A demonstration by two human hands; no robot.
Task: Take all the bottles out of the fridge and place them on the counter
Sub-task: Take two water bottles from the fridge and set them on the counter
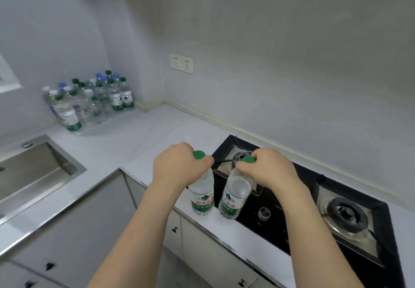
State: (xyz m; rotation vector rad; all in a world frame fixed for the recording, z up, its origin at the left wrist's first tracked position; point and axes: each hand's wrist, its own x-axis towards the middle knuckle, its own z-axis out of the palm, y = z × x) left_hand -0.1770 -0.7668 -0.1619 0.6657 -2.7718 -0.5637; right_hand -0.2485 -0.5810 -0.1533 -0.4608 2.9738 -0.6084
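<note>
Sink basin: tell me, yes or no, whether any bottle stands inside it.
No. The sink holds no bottle; the bottle cluster stands on the counter in the corner.

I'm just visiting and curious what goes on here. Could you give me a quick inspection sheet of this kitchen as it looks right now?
Surface: white counter running round a corner, with a sink at the left and a black stove at the right.
Job's things: two green-capped bottles, left bottle and right bottle, held by their necks near the stove's edge; whether they touch down cannot be told. A bottle cluster stands in the far corner.
Clutter: nothing seen.
Hands: left hand grips the left bottle; right hand grips the right bottle.
Cables: nothing seen.
Surroundings: grey walls, a wall socket, cabinets below the counter.
</note>
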